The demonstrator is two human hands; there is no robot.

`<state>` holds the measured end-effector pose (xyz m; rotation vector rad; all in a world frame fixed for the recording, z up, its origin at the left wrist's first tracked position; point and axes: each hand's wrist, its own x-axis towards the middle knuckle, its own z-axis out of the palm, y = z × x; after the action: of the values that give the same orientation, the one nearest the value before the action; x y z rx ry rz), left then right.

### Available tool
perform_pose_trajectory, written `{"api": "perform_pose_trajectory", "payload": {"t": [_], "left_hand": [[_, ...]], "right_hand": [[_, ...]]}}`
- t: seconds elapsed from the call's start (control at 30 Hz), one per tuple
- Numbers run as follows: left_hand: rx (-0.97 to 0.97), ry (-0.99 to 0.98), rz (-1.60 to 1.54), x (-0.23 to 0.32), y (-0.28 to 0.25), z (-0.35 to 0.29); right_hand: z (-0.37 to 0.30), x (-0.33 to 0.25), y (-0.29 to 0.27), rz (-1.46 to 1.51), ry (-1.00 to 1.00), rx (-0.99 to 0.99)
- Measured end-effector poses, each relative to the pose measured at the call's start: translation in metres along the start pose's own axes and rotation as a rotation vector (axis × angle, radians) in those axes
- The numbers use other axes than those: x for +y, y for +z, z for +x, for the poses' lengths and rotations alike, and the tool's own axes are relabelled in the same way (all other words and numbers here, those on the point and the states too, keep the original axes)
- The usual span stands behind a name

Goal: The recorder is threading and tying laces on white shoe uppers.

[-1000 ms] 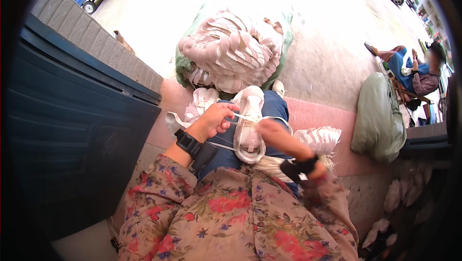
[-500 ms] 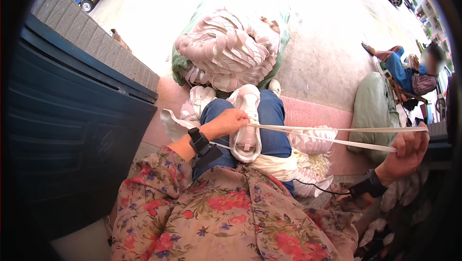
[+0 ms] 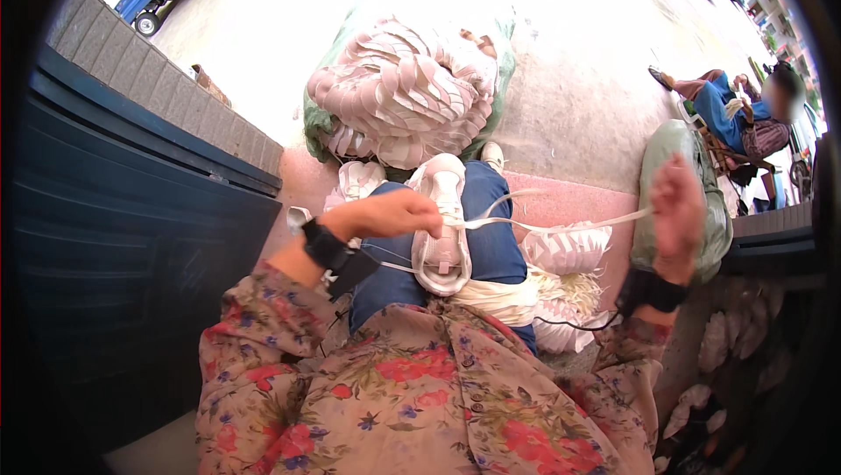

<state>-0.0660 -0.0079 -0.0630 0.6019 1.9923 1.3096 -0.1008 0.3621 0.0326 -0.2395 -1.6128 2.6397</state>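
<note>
A white shoe upper (image 3: 440, 179) lies lengthwise on my lap, its toe pointing away from me. A flat white shoelace (image 3: 561, 229) runs from its eyelets out to the right. My left hand (image 3: 399, 212) is closed at the eyelets, its fingers pinched where the lace comes out. Off to the right, my right hand (image 3: 676, 212) is raised and smeared by motion, closed on the lace's far part. One strand of the lace loops loosely above the other. A bunch of cream laces (image 3: 495, 298) rests across my right thigh.
A green sack (image 3: 399, 90) heaped with pale pink and white shoe uppers stands ahead. Stacked uppers (image 3: 568, 247) lie by my right leg. Another full green sack (image 3: 679, 147) is at right, near a seated person (image 3: 745, 116). A dark blue door (image 3: 131, 247) flanks my left.
The lace, stretched in two taut strands before, now hangs slacker, with one strand loose. My right hand has moved left and up; my left hand stays at the eyelets.
</note>
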Motion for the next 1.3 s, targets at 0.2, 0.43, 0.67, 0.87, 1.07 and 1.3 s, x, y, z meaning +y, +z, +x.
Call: {"api": "perform_pose_trajectory", "payload": {"t": [0.2, 0.43, 0.67, 0.87, 1.07, 1.3], "left_hand": [[0.700, 0.330, -0.887, 0.035, -0.114, -0.094], [1.195, 0.126, -0.718, -0.020, -0.136, -0.151], [0.720, -0.263, -0.218, -0.048, 0.009, -0.037], [0.675, -0.067, 0.311, -0.040, 0.072, 0.006], [0.642, -0.213, 0.473, -0.036, 0.089, 0.010], [0.655, -0.147, 0.692, -0.040, 0.094, 0.005]], "right_hand": [[-0.036, 0.143, 0.013, -0.579, 0.311, -0.427], [-0.060, 0.202, 0.049, -1.105, -0.005, -0.630], [-0.065, 0.216, 0.067, -1.560, -0.470, -0.704], [-0.061, 0.198, 0.084, -1.707, -0.515, -0.845], [-0.046, 0.203, 0.092, -1.688, -0.455, -0.939], [-0.034, 0.198, 0.091, -1.758, -0.283, -1.021]]}}
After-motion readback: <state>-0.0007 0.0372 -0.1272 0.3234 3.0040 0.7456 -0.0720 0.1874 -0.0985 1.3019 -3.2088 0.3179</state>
